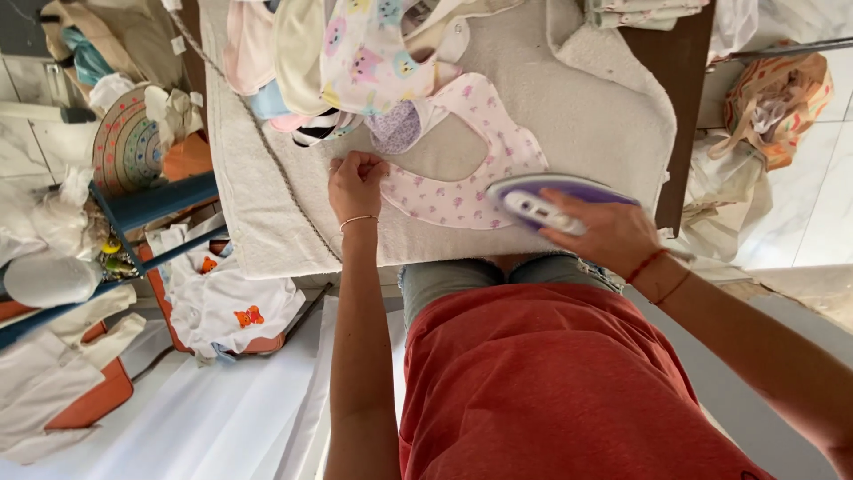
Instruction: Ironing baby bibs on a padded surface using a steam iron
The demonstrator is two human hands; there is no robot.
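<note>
While your right hand (pixel 613 236) is wrapped around the handle of the purple and white iron (pixel 542 200), keep its soleplate flat on the pink printed bib (pixel 462 191) and work outward from the part you have pinned. The bib lies on the beige towel (pixel 577 116) that covers the bench (pixel 684 107), close to the edge nearest you, with the iron sitting on the bib's right-hand lobe. Your left hand (pixel 355 182) is closed in a pinch on the bib's left tip, pulling the fabric taut; that is a sound hold, since tension is what flattens the curved band. Keep those fingers (pixel 369 167) well apart from the iron, and let the pinch stay at the very end of the strap so the soleplate has a free run.

The bib's neck opening is a curve (easy to crease if you push across it), so it looks wiser to follow the arc than to cut straight over. A heap of other bibs (pixel 355 53), pale pink, cream and cat-printed, lies toward the far edge of the bench and overlaps the top of the one you are pressing; I judge it could snag, so mind that border. Folded cloths (pixel 644 11) sit at the far right corner.
</note>
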